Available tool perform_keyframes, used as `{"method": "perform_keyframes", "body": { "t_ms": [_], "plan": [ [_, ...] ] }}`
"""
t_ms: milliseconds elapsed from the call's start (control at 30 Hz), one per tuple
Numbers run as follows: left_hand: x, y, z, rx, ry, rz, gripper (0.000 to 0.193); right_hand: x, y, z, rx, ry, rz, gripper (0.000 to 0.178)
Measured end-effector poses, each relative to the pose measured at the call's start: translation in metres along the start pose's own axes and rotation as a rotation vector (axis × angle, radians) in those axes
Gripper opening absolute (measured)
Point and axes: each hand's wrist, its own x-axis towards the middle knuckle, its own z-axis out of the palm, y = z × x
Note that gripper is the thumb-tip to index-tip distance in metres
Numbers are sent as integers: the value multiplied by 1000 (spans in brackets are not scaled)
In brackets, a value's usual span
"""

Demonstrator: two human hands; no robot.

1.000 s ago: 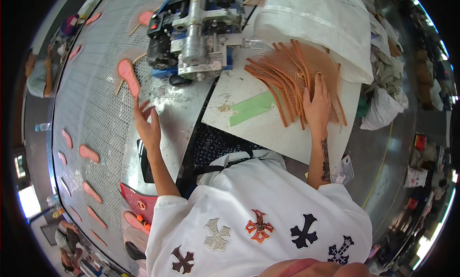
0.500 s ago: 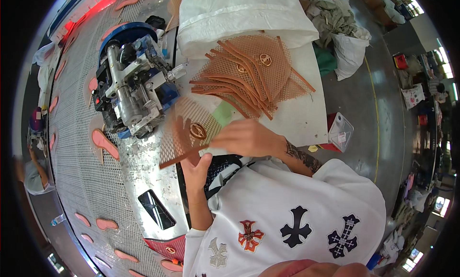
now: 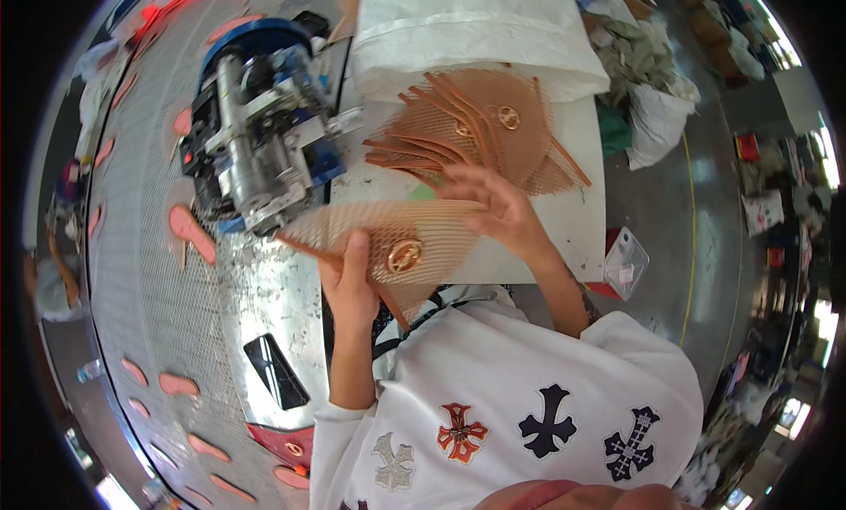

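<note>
My left hand (image 3: 351,285) is closed on the lower edge of a tan mesh shoe upper (image 3: 432,230), its thumb on top beside a gold round ornament (image 3: 404,256). The piece has brown binding and bends up toward the machine. My right hand (image 3: 498,212) is at the piece's right end, fingers loosely spread; whether its thumb touches the mesh cannot be made out. Just beyond, a pile of similar mesh uppers (image 3: 520,140) with brown strips and gold ornaments lies fanned on the white table (image 3: 520,268), partly under a white cloth sack (image 3: 476,47).
Left of my hands stands a metal machine (image 3: 251,148) with a blue round part. Beyond it runs a wide mesh conveyor (image 3: 141,272) bearing several pink sole-shaped pieces (image 3: 192,232). A black phone (image 3: 276,371) lies on the metal edge, above a red mesh piece (image 3: 280,441).
The shoe upper has turned, its ornament now further right. My right hand has moved up and away from its lower edge, fingers spreading. The whole view has shifted slightly.
</note>
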Motion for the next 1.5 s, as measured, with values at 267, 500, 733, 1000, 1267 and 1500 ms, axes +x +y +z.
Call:
{"method": "perform_keyframes", "body": {
  "t_ms": [267, 500, 733, 1000, 1267, 1500],
  "plan": [
    [-21, 27, -15, -13, -210, -230, 31, -54, 19, 51, 12, 262, -36, 25],
    [-32, 33, -26, -276, -136, -261, 33, -47, 4, 77, 130, 222, 5, 25],
    [-38, 39, -50, -429, -18, -334, 31, -36, 5, 90, 29, 73, 77, 25],
    [-75, 44, -103, -258, 86, -234, 35, -16, 14, 150, -7, -76, 121, 25],
    [-125, 16, -116, -130, 251, 3, 44, -12, 10, 170, -140, -256, 170, 24],
    [-133, -17, -80, -112, 77, -51, 52, -2, 10, 136, -147, -267, 213, 25]
  ]
}}
